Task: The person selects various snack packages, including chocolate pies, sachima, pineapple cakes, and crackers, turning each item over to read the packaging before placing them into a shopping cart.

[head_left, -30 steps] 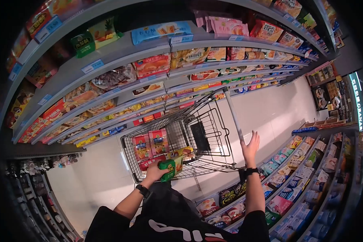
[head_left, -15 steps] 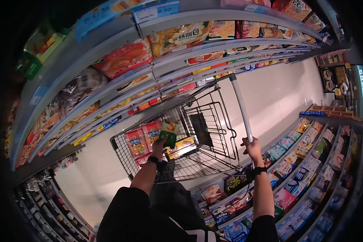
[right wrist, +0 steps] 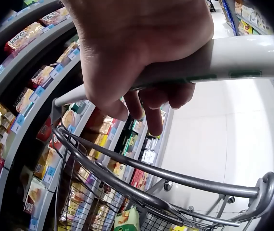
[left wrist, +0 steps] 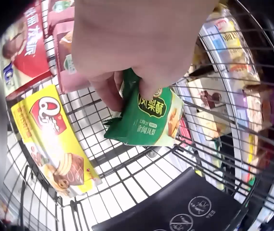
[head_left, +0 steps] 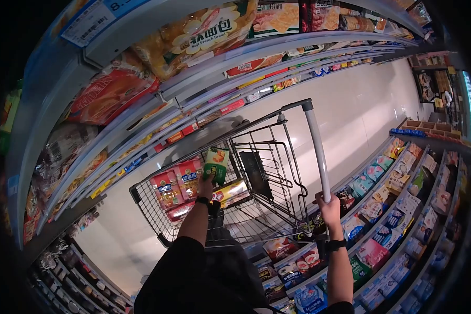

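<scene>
My left hand [head_left: 206,187] pinches a green package [head_left: 215,166] inside the wire shopping cart [head_left: 149,220]. The left wrist view shows thumb and fingers of the left hand [left wrist: 132,53] gripping the top of the green package [left wrist: 149,118], above the wire floor. Beside it lie a yellow box [left wrist: 55,139] and, farther off, a red box [left wrist: 26,53]. Two pink-red packages [head_left: 167,189] lie left of the hand. My right hand [head_left: 329,209] holds the grey cart handle [head_left: 317,146]; in the right wrist view the right hand [right wrist: 146,57] has its fingers curled around the bar [right wrist: 247,53].
A shelf [head_left: 63,78] of packaged bread and snacks runs along the left and top. Another shelf of packages [head_left: 374,254] stands at the lower right. Pale floor [head_left: 361,115] stretches between them beyond the cart. A black flap [head_left: 255,172] is on the cart's wire seat.
The green package has moved from the cart's near edge into the basket with my left hand. My right hand, earlier spread beside the handle, now grips it. The upper-left shelf appears closer.
</scene>
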The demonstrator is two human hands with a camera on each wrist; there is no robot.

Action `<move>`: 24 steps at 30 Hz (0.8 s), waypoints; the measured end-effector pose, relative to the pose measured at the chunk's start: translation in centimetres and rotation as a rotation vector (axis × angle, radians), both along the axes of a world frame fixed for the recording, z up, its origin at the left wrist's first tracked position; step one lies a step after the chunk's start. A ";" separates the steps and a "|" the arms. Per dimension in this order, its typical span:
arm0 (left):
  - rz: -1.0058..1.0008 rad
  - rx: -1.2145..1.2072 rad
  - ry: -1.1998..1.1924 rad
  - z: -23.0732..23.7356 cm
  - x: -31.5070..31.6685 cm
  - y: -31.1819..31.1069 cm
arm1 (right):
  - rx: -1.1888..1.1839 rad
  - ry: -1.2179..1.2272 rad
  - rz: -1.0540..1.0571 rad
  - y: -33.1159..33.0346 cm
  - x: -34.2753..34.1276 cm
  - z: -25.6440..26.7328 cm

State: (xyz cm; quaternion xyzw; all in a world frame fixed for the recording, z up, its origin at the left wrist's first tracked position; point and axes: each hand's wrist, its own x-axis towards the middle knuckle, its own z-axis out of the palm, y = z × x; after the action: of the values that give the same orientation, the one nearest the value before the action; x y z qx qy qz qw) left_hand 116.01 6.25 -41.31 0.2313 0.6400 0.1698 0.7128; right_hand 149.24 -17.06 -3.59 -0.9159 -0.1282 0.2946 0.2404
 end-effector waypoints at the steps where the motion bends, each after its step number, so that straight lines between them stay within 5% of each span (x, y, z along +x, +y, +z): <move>1: -0.108 0.091 0.033 -0.7 -0.1 0.5 | -0.018 0.006 -0.011 0.0 -0.3 0.2; 2: -0.111 0.088 0.033 -2.2 -0.4 1.1 | -0.036 0.012 -0.021 0.2 -0.5 0.4; 4: -0.472 0.421 0.163 -3.7 0.2 2.8 | -0.045 -0.001 -0.022 0.2 -1.0 0.4; 8: -0.654 0.545 0.270 -5.1 1.4 6.3 | -0.012 -0.043 -0.029 0.0 -1.4 -0.2; 12: -0.448 0.834 0.405 -1.8 4.1 8.1 | -0.020 -0.051 -0.028 0.2 -1.5 0.1; 14: -0.514 0.932 0.561 -0.5 4.4 7.6 | -0.022 -0.044 -0.026 0.1 -1.7 0.1; 17: -0.405 0.682 0.246 -2.8 3.4 5.0 | -0.007 -0.027 -0.058 0.1 -1.7 0.1; 19: -0.695 0.564 0.261 0.0 2.7 2.8 | -0.017 0.009 -0.070 0.1 -1.6 0.3; 21: -0.802 0.326 0.064 -4.5 0.2 -1.0 | 0.025 0.008 -0.052 -0.3 -1.6 0.2; 24: -0.980 0.304 0.102 3.2 -1.7 -4.6 | 0.077 -0.009 -0.024 -1.0 -1.7 -0.5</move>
State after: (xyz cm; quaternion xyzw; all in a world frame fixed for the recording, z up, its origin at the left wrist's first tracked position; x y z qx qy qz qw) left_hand 114.30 1.61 -38.10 0.6129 0.4586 -0.1045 0.6349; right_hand 147.52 -18.01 -4.05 -0.9088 -0.1296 0.2822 0.2785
